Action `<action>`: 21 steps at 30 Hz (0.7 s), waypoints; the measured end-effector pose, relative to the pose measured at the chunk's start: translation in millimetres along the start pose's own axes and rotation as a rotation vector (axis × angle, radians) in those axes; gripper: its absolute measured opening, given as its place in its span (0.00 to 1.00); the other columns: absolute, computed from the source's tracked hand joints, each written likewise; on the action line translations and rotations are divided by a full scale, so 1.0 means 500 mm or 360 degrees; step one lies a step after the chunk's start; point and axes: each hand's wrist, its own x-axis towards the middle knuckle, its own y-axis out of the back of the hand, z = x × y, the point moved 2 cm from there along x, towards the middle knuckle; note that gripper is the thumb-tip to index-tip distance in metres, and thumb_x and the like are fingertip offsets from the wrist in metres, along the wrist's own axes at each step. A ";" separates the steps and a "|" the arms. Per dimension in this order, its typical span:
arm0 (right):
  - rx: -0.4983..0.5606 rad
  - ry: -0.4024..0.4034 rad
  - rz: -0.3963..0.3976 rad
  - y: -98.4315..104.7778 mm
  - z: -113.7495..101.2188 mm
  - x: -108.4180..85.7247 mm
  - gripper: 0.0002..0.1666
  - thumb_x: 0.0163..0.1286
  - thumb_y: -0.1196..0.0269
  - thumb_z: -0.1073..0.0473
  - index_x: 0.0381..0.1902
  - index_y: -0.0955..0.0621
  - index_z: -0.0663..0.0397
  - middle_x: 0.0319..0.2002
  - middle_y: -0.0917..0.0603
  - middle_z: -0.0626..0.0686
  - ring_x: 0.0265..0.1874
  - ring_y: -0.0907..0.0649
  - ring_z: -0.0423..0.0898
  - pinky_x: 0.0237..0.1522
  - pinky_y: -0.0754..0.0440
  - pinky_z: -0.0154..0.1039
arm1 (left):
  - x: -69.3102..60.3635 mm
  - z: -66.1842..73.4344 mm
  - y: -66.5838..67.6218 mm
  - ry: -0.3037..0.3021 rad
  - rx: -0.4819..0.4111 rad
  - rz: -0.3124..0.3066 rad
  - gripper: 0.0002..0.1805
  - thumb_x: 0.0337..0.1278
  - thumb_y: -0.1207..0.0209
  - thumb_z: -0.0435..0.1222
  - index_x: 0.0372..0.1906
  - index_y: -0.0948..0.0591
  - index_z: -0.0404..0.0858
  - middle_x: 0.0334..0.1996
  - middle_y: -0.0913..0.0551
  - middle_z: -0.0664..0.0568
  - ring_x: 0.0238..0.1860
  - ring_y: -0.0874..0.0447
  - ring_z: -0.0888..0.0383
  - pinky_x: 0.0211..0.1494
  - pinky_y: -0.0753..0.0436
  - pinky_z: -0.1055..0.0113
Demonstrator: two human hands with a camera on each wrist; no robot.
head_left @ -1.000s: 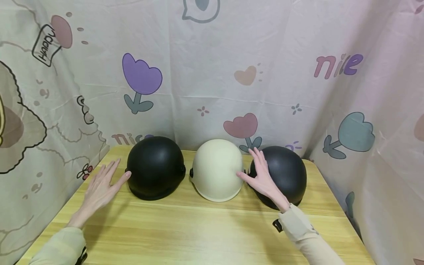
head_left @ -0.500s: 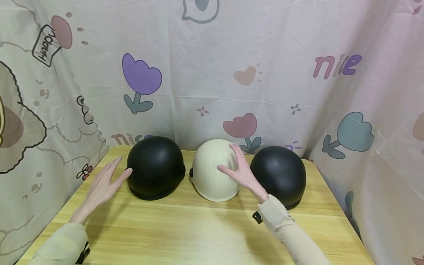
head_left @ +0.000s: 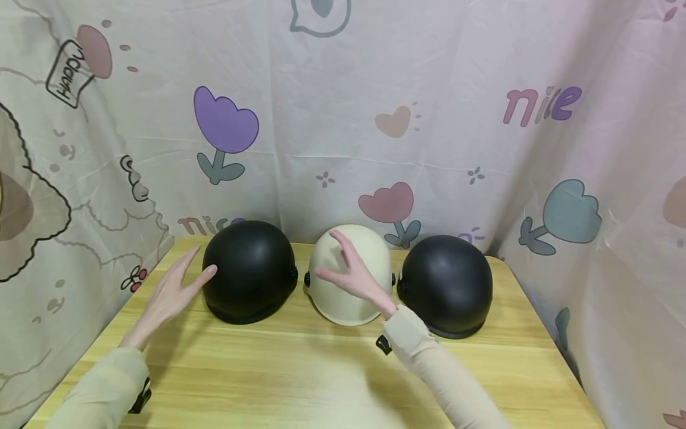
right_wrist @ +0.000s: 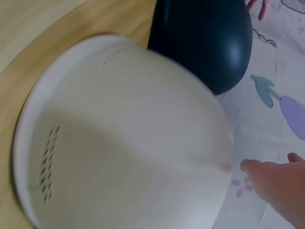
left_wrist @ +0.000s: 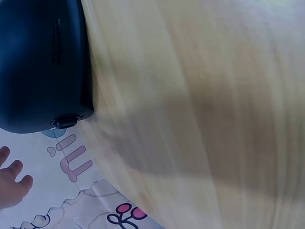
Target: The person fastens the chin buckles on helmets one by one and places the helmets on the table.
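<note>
Three round helmets stand in a row on the wooden table (head_left: 300, 375): a black helmet (head_left: 252, 268) at the left, a cream helmet (head_left: 334, 307) in the middle and another black helmet (head_left: 450, 286) at the right. Beside the left black helmet my left hand (head_left: 167, 296) hovers with fingers extended, its thumb overlapping the helmet's edge in the head view. The left wrist view shows a gap between that hand and the helmet. My right hand (head_left: 354, 274) is in front of the cream helmet, fingers spread and holding nothing. In the right wrist view its fingertips (right_wrist: 247, 165) appear apart from the shell.
A pale printed cloth (head_left: 316, 107) with flowers and words hangs behind the table and along both sides. Black straps (head_left: 383, 344) show at my sleeves. The helmets sit near the table's back edge with narrow gaps between them.
My right hand has moved left, from in front of the right black helmet to in front of the cream one. My left hand has shifted slightly right. The helmets stay in place.
</note>
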 end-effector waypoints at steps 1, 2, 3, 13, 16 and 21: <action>0.0031 -0.0001 -0.0030 -0.008 -0.001 0.004 0.52 0.66 0.31 0.57 0.80 0.45 0.51 0.81 0.47 0.54 0.81 0.46 0.51 0.80 0.44 0.51 | 0.003 0.001 0.001 0.0001 -0.0002 -0.0004 0.45 0.72 0.51 0.60 0.83 0.54 0.48 0.79 0.50 0.28 0.75 0.50 0.24 0.66 0.46 0.22; 0.0053 -0.0008 -0.0057 -0.015 -0.002 0.008 0.52 0.66 0.31 0.57 0.80 0.46 0.49 0.81 0.47 0.52 0.81 0.46 0.50 0.81 0.44 0.49 | 0.005 0.001 0.002 0.0000 -0.0006 -0.0006 0.45 0.72 0.51 0.60 0.83 0.54 0.48 0.79 0.51 0.28 0.75 0.50 0.24 0.66 0.46 0.22; 0.0070 -0.0012 -0.0082 -0.022 -0.003 0.012 0.51 0.67 0.32 0.57 0.80 0.46 0.48 0.81 0.47 0.52 0.81 0.46 0.49 0.81 0.44 0.49 | 0.008 0.001 0.003 0.0004 -0.0004 -0.0010 0.45 0.72 0.51 0.60 0.83 0.55 0.48 0.79 0.51 0.28 0.75 0.51 0.23 0.66 0.46 0.22; 0.0262 -0.0189 -0.0223 -0.075 0.004 0.039 0.53 0.68 0.33 0.49 0.81 0.50 0.40 0.82 0.50 0.54 0.81 0.45 0.58 0.79 0.41 0.54 | 0.037 0.001 0.015 0.0000 -0.0055 -0.0048 0.47 0.71 0.50 0.60 0.83 0.58 0.49 0.81 0.56 0.34 0.77 0.54 0.26 0.66 0.47 0.22; 0.0316 -0.0231 -0.0248 -0.091 0.011 0.043 0.54 0.67 0.33 0.46 0.81 0.50 0.37 0.82 0.50 0.56 0.80 0.44 0.59 0.79 0.40 0.55 | 0.044 0.003 0.015 -0.0025 -0.0087 -0.0067 0.47 0.71 0.49 0.59 0.83 0.58 0.50 0.81 0.55 0.34 0.78 0.54 0.26 0.67 0.47 0.22; 0.0343 -0.0226 -0.0259 -0.120 0.019 0.050 0.54 0.66 0.32 0.43 0.81 0.50 0.32 0.82 0.49 0.52 0.80 0.43 0.57 0.78 0.40 0.55 | 0.052 0.003 0.016 -0.0028 -0.0161 -0.0101 0.46 0.71 0.48 0.58 0.83 0.58 0.53 0.81 0.55 0.34 0.78 0.56 0.26 0.66 0.48 0.21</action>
